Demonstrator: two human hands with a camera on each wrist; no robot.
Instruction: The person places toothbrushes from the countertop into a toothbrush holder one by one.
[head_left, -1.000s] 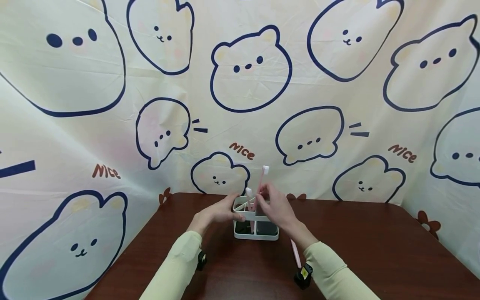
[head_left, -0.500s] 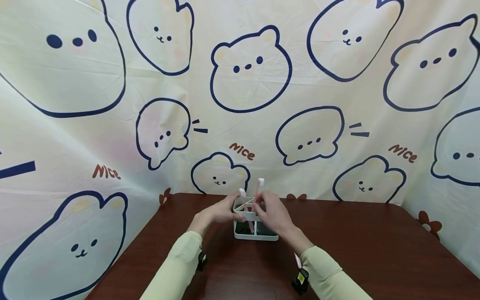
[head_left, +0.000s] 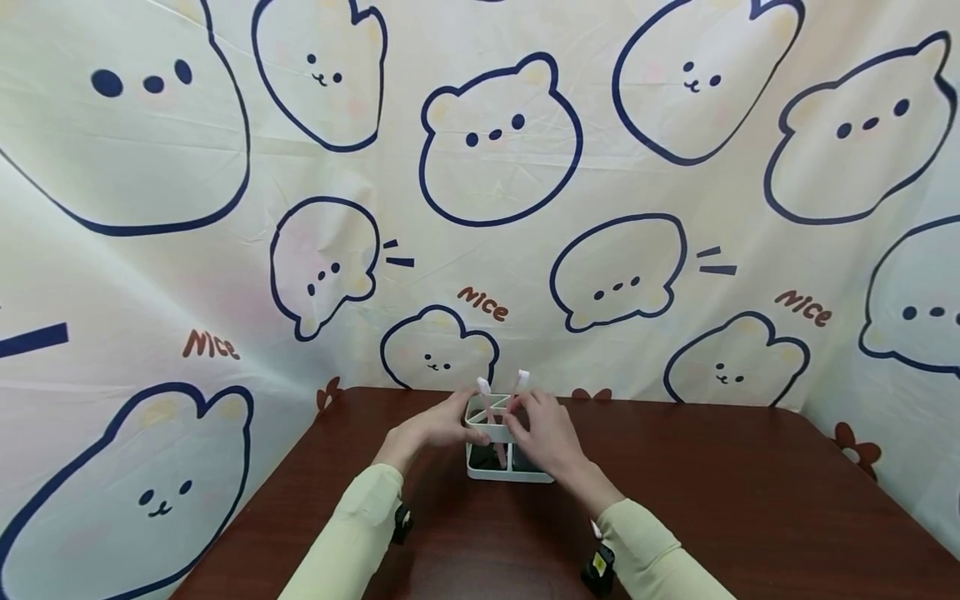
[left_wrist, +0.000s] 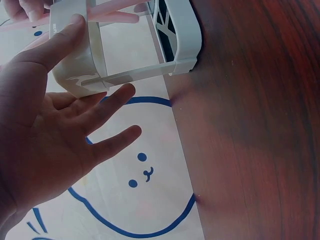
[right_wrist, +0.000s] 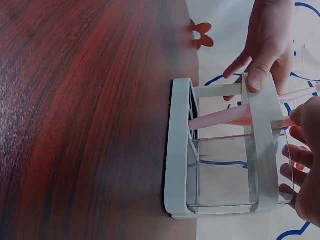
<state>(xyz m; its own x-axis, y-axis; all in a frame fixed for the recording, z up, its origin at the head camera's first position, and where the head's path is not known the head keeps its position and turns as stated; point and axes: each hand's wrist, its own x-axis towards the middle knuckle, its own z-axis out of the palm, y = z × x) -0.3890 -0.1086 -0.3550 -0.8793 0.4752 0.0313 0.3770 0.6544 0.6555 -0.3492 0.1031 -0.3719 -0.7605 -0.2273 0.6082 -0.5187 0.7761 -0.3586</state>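
Observation:
A white toothbrush holder [head_left: 510, 477] stands upright on the table with an upper ring over a lower base. My left hand [head_left: 431, 429] grips the ring's left side, its thumb [left_wrist: 70, 37] pressed on the front of the band. One pink toothbrush [head_left: 484, 387] leans in the left part of the holder, bristles up. A second pink toothbrush [head_left: 522, 379] points up from the ring, pinched by my right hand [head_left: 551, 433]. In the right wrist view a pink handle [right_wrist: 220, 119] slants down to the base. That hand's other fingers curl beside a clear cup [right_wrist: 289, 175] in the holder.
The dark brown table [head_left: 705, 492] spreads around the holder. Another pink-and-white stick [head_left: 596, 528] lies mostly hidden under my right forearm. Behind the table hangs a cream cloth [head_left: 510, 267] with cartoon animals.
The toothbrush in my right hand has sunk lower into the holder. The other toothbrush now leans further left, and my right hand has come slightly down. My left hand stays put.

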